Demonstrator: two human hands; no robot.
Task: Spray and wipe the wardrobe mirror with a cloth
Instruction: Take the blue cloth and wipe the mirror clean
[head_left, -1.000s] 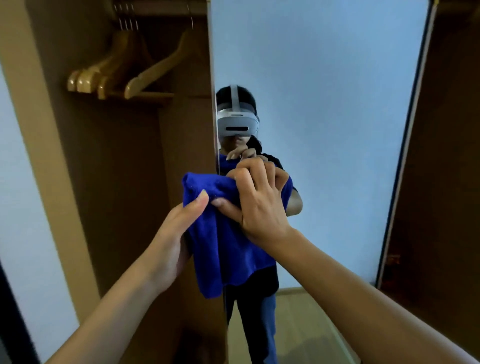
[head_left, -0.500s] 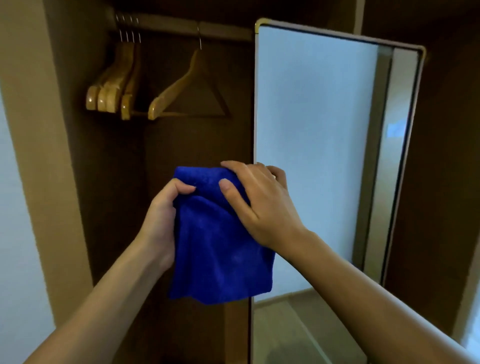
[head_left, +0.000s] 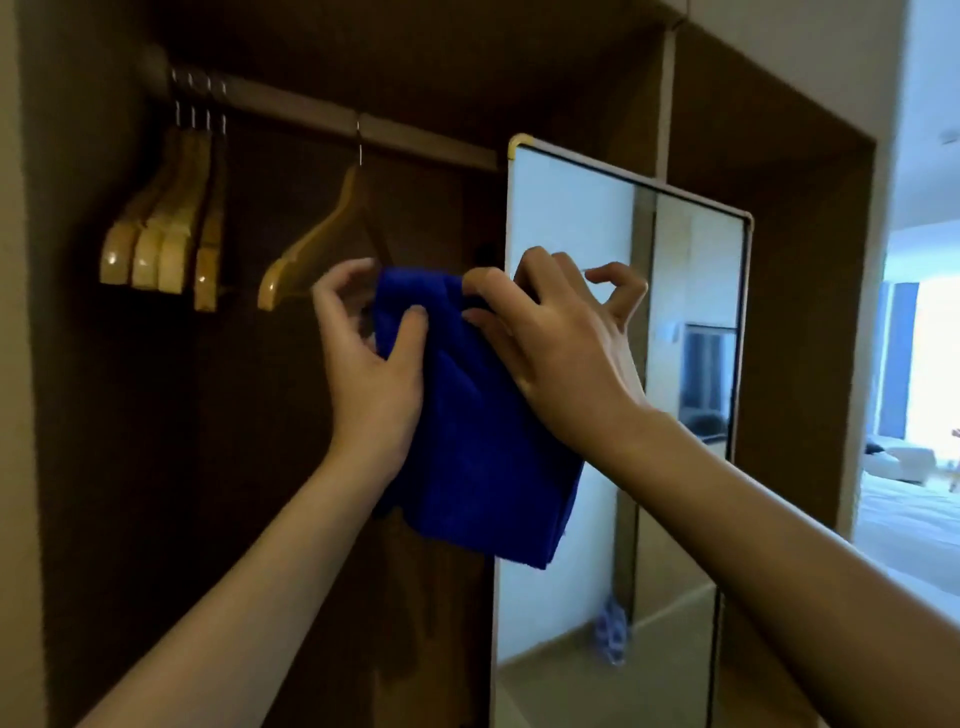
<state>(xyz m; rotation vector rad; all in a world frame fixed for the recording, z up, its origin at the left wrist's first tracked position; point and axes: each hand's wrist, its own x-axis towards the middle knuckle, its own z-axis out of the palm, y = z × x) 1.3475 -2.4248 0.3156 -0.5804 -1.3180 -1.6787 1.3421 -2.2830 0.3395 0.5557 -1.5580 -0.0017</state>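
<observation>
While the cloth is hanging soft and light, it is probably folding easily, so its top edge is the best place to hold. Both hands are pinching it there, left hand and right hand, before the mirror edge.

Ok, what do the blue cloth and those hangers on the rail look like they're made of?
Blue cloth: looks like microfibre or a similar soft textile, with a matte, slightly fuzzy surface that hangs in limp folds from both hands. Hangers: apparently wood with a glossy varnish, going by the pale honey colour and bright highlights on the rounded ends; their hooks look like thin metal wire.
</observation>
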